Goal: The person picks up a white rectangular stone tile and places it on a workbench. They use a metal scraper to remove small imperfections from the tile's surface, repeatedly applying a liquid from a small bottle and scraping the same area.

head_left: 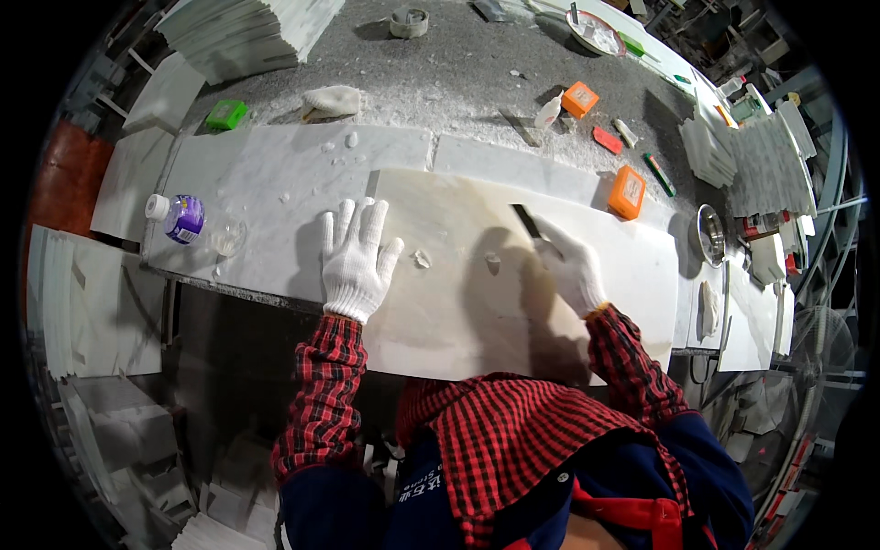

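A pale polished stone slab with a faint brownish tint lies in front of me on the bench. My left hand, in a white knit glove, rests over its left edge, fingers spread and pointing away from me. In the same kind of glove, my right hand grips a dark, flat, narrow blade that looks like a scraper. The blade sticks out to the upper left, above the slab's right half. Between the hands lies a small whitish blob on the slab, with another small mark nearer the blade.
A purple-labelled bottle lies at the left. Farther back are a rumpled white glove, a green block and orange boxes. A metal bowl sits at the right. Stacked stone tiles stand at the far left.
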